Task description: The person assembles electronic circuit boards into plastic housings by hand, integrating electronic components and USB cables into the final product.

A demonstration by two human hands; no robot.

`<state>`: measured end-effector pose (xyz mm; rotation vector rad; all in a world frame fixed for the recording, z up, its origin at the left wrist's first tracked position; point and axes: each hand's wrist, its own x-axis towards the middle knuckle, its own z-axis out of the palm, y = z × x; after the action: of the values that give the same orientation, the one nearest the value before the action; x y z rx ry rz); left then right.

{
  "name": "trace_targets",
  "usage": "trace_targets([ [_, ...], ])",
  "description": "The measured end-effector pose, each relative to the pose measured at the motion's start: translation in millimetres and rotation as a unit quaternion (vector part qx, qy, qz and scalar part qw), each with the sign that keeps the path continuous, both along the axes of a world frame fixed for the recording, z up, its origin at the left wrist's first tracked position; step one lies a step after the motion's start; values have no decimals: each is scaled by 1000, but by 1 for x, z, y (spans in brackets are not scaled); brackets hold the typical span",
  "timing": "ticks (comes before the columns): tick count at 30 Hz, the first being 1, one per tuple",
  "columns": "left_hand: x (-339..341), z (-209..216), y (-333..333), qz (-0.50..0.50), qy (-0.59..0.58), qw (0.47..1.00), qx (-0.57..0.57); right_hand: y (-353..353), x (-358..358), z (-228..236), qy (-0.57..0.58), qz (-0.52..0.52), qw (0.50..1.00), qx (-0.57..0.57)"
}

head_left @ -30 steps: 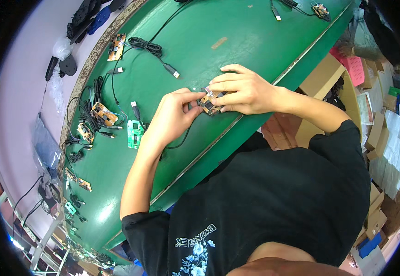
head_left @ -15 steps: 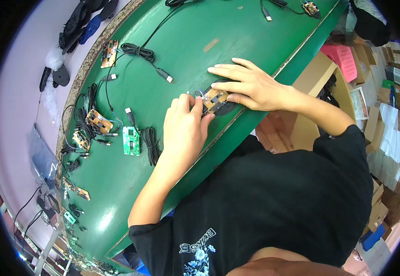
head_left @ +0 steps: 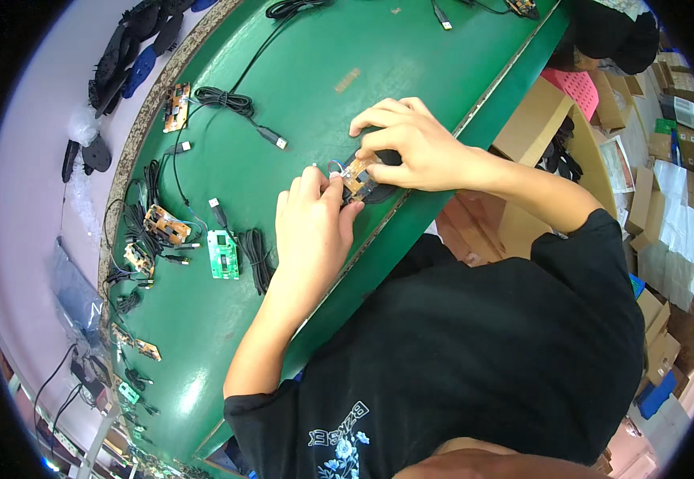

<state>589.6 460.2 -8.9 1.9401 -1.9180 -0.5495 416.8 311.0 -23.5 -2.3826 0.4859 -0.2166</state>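
Observation:
A brown circuit board (head_left: pixel 358 172) with black parts sits on a dark, rounded plastic base (head_left: pixel 382 194) near the table's front edge. My left hand (head_left: pixel 307 223) grips the board's left end between thumb and fingertips, beside thin coloured wires (head_left: pixel 333 165). Over the right end, my right hand (head_left: pixel 419 148) has its fingers bent, with thumb and fingertips pressed on the board and base. My fingers cover part of both pieces.
To the left on the green table (head_left: pixel 307 88) lie a green circuit board (head_left: pixel 223 255), a coiled black cable (head_left: pixel 257 259) and several brown boards (head_left: pixel 168 224) with cables. Farther back is another cable coil (head_left: pixel 225 99). An open cardboard box (head_left: pixel 594 160) stands right of the table.
My right hand's fingers, stretched out before, are now bent over the board. My left hand keeps its hold at the left end. The whole view has shifted slightly.

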Motion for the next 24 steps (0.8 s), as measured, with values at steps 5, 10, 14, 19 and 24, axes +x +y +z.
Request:
trace_targets([
  [5,-2,-6,8,26,23,999,-25,6,1,-6,10,-37,999,6],
  [10,-2,-16,14,66,79,993,-52,4,1,-5,44,-54,998,11],
  [14,-6,-19,17,70,82,991,-77,7,-14,-5,-33,-65,997,19],
  [19,2,-23,17,46,58,995,-69,58,2,-20,-66,-24,991,-113],
  [24,28,-11,71,95,80,982,-141,11,-36,4,19,-63,978,-200],
])
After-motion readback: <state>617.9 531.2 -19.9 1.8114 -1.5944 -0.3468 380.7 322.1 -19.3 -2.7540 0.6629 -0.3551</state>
